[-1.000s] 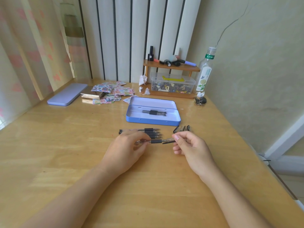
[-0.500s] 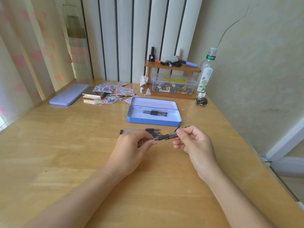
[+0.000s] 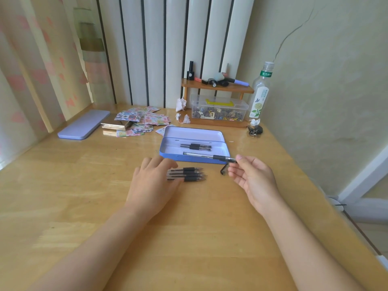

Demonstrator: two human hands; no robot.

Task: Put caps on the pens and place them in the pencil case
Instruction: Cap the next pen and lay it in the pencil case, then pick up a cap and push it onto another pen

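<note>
Your right hand [image 3: 255, 178] pinches a capped pen [image 3: 207, 156] over the open pencil case [image 3: 195, 159] at centre, two pens [image 3: 196, 146] inside; earlier both hands held it. Your left hand [image 3: 154, 183] lies flat on uncapped pens [image 3: 189, 174].

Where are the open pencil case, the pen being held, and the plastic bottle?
pencil case [image 3: 168, 153]: head view, on its blue front wall near the left corner.
held pen [image 3: 199, 155]: head view, on the clear barrel, over the case.
plastic bottle [image 3: 260, 97]: head view, on the label, mid-body.
</note>
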